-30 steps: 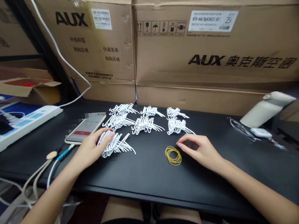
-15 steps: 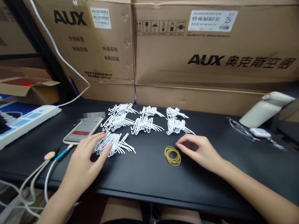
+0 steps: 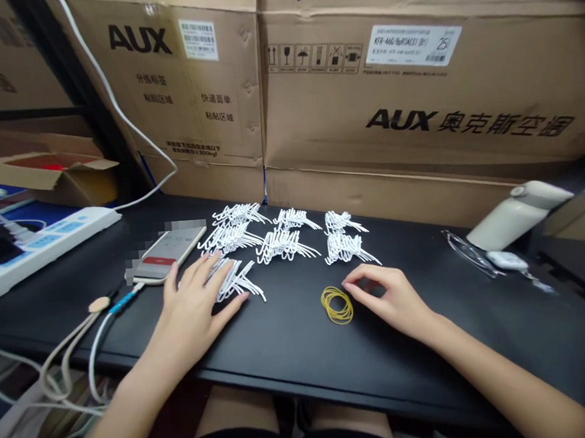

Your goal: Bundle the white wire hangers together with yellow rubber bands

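Observation:
My left hand (image 3: 197, 306) lies flat with fingers spread over the nearest bundle of small white hooks (image 3: 239, 283) on the black table (image 3: 292, 352). Several more white hook bundles (image 3: 284, 243) sit in rows behind it. My right hand (image 3: 391, 297) rests on the table with fingers curled loosely, thumb and forefinger close together just right of a small pile of yellow rubber bands (image 3: 337, 304). I cannot make out anything between those fingers.
A phone (image 3: 167, 254) with cables lies left of the hooks. A white power strip (image 3: 34, 247) sits far left. Large AUX cardboard boxes (image 3: 415, 104) wall the back. A white bottle (image 3: 517, 213) and a clear plastic item (image 3: 468, 250) lie at right.
My left hand slid toward me and rotated, its fingers now spread over the near hook bundle, which shifted slightly. My right hand barely moved.

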Tool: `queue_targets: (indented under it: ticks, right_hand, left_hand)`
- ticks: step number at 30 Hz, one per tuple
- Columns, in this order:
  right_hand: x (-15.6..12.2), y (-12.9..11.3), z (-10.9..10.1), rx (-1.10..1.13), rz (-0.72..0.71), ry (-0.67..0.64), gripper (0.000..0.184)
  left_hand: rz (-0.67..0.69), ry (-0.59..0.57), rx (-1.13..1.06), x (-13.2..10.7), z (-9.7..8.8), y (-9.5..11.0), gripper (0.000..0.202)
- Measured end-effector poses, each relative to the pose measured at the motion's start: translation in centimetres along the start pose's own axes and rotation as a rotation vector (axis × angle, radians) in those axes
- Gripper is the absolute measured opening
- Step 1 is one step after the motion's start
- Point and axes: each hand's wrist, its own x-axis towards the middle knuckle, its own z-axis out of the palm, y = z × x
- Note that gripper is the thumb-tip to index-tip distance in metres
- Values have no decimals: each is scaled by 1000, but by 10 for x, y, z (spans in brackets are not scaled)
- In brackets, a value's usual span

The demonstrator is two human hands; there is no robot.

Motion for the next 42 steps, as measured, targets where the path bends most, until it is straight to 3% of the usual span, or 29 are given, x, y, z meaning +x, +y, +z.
queue_targets:
  ticks: [7, 19, 26, 31, 36, 39, 42]
  right_hand:
    - [0, -1, 0, -3, -9, 0, 13]
    - [0, -1, 0, 10, -14, 1, 12]
    - [1, -1, -1, 7, -20, 13, 12]
    - [6, 5, -4, -21, -4, 63, 11]
    - [17, 4, 2, -62, -103, 96, 12]
    - [18, -7, 13, -190, -267, -73, 25]
    - [14, -16, 26, -330, -359, -247, 45]
  left_hand:
    - [76, -1, -34, -2, 5, 7, 33]
    - [4, 74, -27, -3, 4, 8, 40]
    - [-27, 8, -24, -1, 7, 6, 43]
    - [-83, 21, -5, 2, 8, 7, 42]
    - [-91, 54, -53, 33, -12, 26, 43]
    - [23, -5, -105, 65, -18, 48, 44]
    - [100, -148, -63, 94, -3, 66, 44]
